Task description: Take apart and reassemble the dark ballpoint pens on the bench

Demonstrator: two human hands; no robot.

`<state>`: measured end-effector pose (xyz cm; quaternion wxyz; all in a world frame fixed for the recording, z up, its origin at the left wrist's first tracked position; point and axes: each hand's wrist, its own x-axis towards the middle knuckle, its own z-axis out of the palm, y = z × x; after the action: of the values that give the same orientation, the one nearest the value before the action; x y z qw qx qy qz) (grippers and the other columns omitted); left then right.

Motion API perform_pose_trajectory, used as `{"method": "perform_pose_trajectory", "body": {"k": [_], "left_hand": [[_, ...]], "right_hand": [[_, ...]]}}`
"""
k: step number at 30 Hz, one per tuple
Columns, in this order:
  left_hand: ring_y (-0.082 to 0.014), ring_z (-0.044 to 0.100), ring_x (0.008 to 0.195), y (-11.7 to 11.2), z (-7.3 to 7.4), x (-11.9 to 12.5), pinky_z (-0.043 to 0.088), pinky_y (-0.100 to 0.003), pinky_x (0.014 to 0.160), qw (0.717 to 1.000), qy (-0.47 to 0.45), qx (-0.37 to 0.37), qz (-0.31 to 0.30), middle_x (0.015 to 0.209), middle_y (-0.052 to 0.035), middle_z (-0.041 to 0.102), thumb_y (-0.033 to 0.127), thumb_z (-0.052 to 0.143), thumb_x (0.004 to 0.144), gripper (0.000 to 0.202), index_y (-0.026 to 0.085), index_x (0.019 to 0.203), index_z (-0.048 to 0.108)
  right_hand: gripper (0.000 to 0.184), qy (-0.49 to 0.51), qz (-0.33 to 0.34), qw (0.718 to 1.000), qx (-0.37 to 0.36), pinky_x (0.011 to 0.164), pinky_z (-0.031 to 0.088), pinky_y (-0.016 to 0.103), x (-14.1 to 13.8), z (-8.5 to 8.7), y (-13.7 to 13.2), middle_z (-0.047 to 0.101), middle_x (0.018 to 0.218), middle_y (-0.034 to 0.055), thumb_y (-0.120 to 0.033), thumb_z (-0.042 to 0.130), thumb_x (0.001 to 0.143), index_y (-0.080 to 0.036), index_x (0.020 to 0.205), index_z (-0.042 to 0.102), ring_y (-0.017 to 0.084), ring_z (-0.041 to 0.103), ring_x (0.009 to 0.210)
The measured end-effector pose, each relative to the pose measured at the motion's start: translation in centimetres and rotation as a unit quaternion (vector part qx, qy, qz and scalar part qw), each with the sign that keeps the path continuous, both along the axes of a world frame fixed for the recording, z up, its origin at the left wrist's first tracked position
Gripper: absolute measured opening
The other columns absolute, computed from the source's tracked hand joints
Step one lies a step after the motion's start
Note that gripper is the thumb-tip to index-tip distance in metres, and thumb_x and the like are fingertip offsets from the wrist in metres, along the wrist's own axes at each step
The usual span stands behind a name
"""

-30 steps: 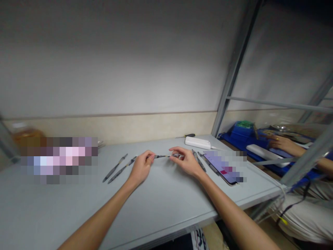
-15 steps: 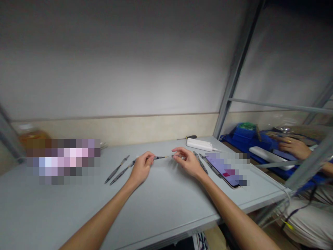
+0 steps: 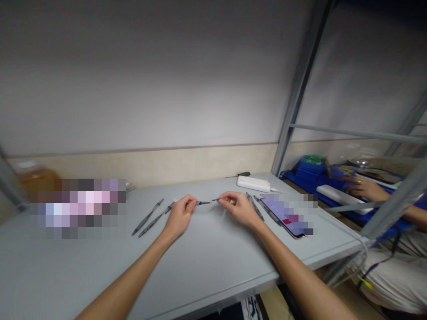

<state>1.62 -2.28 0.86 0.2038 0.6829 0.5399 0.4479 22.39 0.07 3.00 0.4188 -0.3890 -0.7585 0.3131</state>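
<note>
Between my hands, above the middle of the grey desk, a slim dark pen [image 3: 206, 203] lies nearly level. My left hand [image 3: 180, 215] is closed on its left part, thumb and fingertips pinching it. The fingers of my right hand [image 3: 238, 207] are pinched together at the pen's right end; small details there are too fine to make out. Left of my left hand lie two dark grey pens, the outer pen [image 3: 147, 218] and the inner pen [image 3: 155, 222]. More pens [image 3: 255, 206] rest just right of my right hand, beside a phone [image 3: 275, 210] with a lit screen.
At the back right are a white power strip [image 3: 252, 183] with a cable and a screwdriver [image 3: 246, 174]. A blurred-out patch covers the left of the desk [image 3: 100, 266]. Beyond the metal post [image 3: 289, 120], another person's hand [image 3: 365, 189] is over a blue surface.
My right hand has closed its raised fingers onto the pen's right end. The left hand keeps its grip. The view has shifted slightly.
</note>
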Motion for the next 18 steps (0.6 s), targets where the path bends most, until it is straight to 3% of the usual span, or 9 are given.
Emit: {"method": "perform_pose_trajectory", "body": {"k": [4, 7, 10, 12, 14, 18], "left_hand": [[-0.0134, 0.045, 0.056, -0.15, -0.06, 0.10, 0.032, -0.024, 0.054, 1.000, 0.005, 0.000, -0.003, 0.059, 0.0020, 0.050, 0.032, 0.040, 0.081, 0.023, 0.016, 0.076, 0.056], [-0.0129, 0.043, 0.055, -0.24, -0.01, 0.24, 0.030, -0.023, 0.053, 1.000, 0.010, 0.007, -0.005, 0.058, 0.0025, 0.049, 0.031, 0.040, 0.081, 0.022, 0.016, 0.074, 0.055], [-0.0122, 0.041, 0.053, -0.19, 0.05, 0.24, 0.029, -0.022, 0.052, 1.000, 0.009, 0.008, -0.005, 0.057, 0.0032, 0.047, 0.032, 0.040, 0.081, 0.023, 0.016, 0.072, 0.054], [-0.0123, 0.041, 0.053, -0.11, 0.05, 0.13, 0.029, -0.022, 0.052, 1.000, 0.006, 0.006, -0.006, 0.057, 0.0032, 0.047, 0.033, 0.040, 0.081, 0.023, 0.017, 0.071, 0.053], [-0.0127, 0.042, 0.054, -0.06, 0.03, 0.02, 0.029, -0.022, 0.052, 1.000, 0.004, 0.006, -0.005, 0.057, 0.0029, 0.047, 0.033, 0.040, 0.081, 0.023, 0.017, 0.071, 0.054], [-0.0132, 0.044, 0.056, -0.17, 0.01, 0.07, 0.030, -0.022, 0.053, 1.000, -0.004, 0.007, -0.014, 0.058, 0.0027, 0.049, 0.032, 0.040, 0.080, 0.023, 0.016, 0.074, 0.055]], "right_hand": [[0.036, -0.057, -0.021, 0.998, 0.000, 0.047, 0.030, 0.021, -0.05, 0.14, -0.26, 0.045, 0.047, -0.0026, -0.039, 0.046, 0.081, -0.015, 0.055, 0.055, 0.009, 0.040, 0.047], [0.048, -0.088, -0.037, 0.995, -0.024, 0.045, 0.027, 0.022, 0.01, -0.12, -0.13, 0.037, 0.041, -0.0034, -0.046, 0.039, 0.083, -0.015, 0.048, 0.052, 0.008, 0.035, 0.041], [0.039, -0.041, -0.035, 0.998, -0.018, 0.049, 0.033, 0.021, 0.13, -0.51, 0.24, 0.050, 0.052, -0.0008, -0.045, 0.043, 0.082, -0.013, 0.071, 0.063, 0.010, 0.044, 0.048], [0.032, 0.003, -0.014, 1.000, 0.005, 0.054, 0.037, 0.021, 0.21, -0.65, 0.42, 0.059, 0.070, 0.0019, -0.040, 0.054, 0.076, -0.015, 0.095, 0.062, 0.012, 0.052, 0.061], [0.034, 0.021, 0.006, 1.000, 0.015, 0.056, 0.039, 0.021, 0.23, -0.67, 0.43, 0.060, 0.080, 0.0032, -0.035, 0.060, 0.072, -0.018, 0.102, 0.060, 0.013, 0.055, 0.069], [0.029, 0.034, 0.030, 0.999, -0.016, 0.053, 0.038, 0.021, 0.08, -0.48, 0.13, 0.054, 0.058, -0.0017, -0.035, 0.053, 0.077, -0.016, 0.099, 0.058, 0.011, 0.051, 0.056]]}}
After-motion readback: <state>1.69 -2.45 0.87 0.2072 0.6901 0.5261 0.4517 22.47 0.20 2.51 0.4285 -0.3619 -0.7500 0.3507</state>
